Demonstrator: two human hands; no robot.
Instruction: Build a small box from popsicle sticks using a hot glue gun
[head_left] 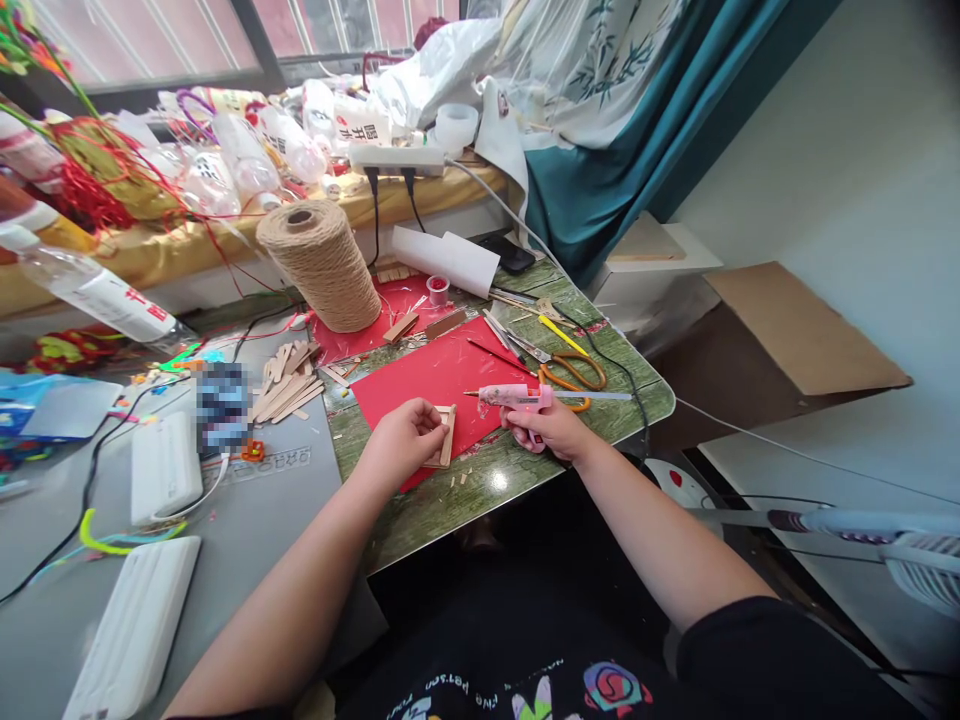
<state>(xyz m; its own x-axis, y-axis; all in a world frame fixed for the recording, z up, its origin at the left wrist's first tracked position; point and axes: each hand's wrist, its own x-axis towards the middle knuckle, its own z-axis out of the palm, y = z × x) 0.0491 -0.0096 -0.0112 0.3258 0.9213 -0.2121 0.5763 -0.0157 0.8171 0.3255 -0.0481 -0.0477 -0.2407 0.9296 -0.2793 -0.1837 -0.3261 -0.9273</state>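
Observation:
My left hand [405, 437] is curled, its fingers pressed on a small frame of wooden sticks [445, 436] lying on a red paper sheet [435, 375]. My right hand [546, 426] grips a pink glue gun [517, 400], whose nozzle points left toward the frame, a short way from it. Both rest on a green patterned table [510, 465].
A big spool of jute twine [322, 262] stands at the back. A pile of wooden sticks [285, 385] lies to the left. Orange-handled scissors [574, 375], pencils and a cable lie right of the red sheet. White boxes [161, 465] sit on the grey surface at left.

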